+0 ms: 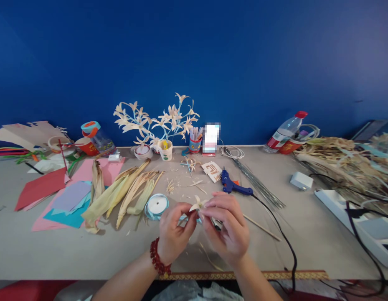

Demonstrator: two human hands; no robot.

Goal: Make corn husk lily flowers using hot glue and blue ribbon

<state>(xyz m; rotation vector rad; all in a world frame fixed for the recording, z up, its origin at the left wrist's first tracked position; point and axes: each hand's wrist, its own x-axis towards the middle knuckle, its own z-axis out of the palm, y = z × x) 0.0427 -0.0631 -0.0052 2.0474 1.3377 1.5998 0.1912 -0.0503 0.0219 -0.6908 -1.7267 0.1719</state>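
Note:
Both of my hands meet over the middle of the table and pinch a small cream husk flower. My left hand, with a red bead bracelet at its wrist, has its fingers closed on the flower's left side. My right hand is closed on the flower's right side and base. A spool of pale blue ribbon lies just left of my hands. A blue glue gun rests just behind my right hand, its black cord running toward the front edge.
Dried corn husks and coloured paper sheets lie at the left. A finished husk-flower branch stands in cups at the back. Thin wires, a white adapter, a bottle, a husk pile and a power strip fill the right.

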